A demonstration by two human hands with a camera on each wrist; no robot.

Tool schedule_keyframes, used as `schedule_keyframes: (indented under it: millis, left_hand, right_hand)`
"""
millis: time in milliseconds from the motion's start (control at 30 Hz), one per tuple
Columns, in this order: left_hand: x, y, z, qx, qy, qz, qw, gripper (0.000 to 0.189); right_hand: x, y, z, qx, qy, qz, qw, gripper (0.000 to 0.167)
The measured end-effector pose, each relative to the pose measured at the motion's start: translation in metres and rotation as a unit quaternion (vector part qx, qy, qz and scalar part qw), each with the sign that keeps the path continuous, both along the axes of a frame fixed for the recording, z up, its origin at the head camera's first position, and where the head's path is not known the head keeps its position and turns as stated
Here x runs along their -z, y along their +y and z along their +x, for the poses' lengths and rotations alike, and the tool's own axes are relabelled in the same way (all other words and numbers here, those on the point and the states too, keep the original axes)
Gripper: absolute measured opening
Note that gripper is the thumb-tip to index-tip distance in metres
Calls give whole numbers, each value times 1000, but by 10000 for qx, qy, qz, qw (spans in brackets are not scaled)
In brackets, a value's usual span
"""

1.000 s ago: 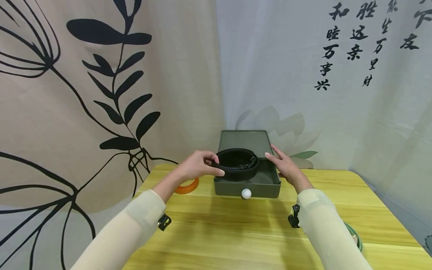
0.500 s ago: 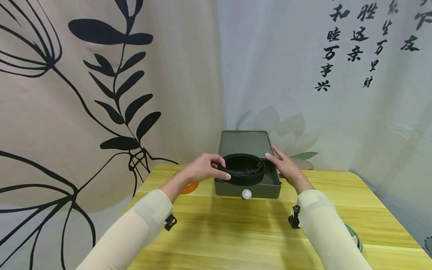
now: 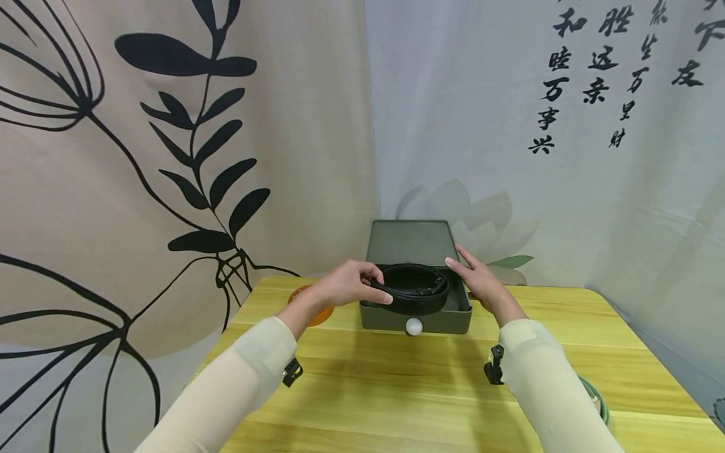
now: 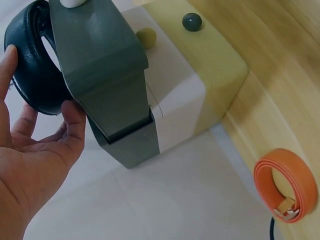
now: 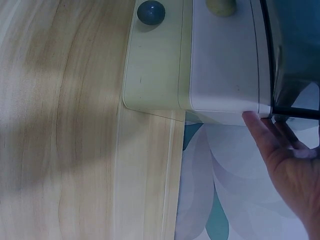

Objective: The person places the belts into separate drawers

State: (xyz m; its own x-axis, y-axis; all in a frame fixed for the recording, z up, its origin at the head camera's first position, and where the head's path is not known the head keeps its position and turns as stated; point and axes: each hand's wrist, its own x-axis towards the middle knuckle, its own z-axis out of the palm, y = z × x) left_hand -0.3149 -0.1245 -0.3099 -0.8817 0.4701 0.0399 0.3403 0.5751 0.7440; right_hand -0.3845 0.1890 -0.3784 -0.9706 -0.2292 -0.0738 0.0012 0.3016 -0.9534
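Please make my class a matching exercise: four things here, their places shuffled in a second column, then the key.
Column one
1. black leather-look coiled belt
2. orange coiled belt
3. white round knob
4. dark round knob

Column two
A. fixed to the pale yellow drawer
B. fixed to the open grey-green drawer
C. gripped by the left hand
D. on the wooden tabletop

Right pairs: 1-C; 2-D; 3-B; 4-A

The wooden table (image 3: 396, 390) bears a drawer unit (image 3: 410, 242), coiled orange belt (image 3: 321, 317) and partly hidden green object (image 3: 604, 406).
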Motion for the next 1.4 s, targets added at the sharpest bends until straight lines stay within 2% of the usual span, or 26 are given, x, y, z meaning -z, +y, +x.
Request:
schedule_keyframes:
  millis: [467, 833, 1200, 1400]
  left_hand:
    - [-1, 8, 0, -184, -378, 47, 9991, 32]
    - [-2, 11, -1, -183, -394, -157, 9989, 31]
    - [-6, 12, -1, -312, -543, -359, 9974, 35]
    - [-5, 17, -2, -403, -540, -387, 9970, 36]
  right_hand:
    - [0, 1, 0, -9, 8, -6, 10000, 80]
    - [-3, 0, 4, -72, 56, 75, 9999, 80]
    - [-4, 1, 3, -60, 33, 107, 9999, 81]
    - [-3, 1, 4, -68, 40, 129, 9999, 80]
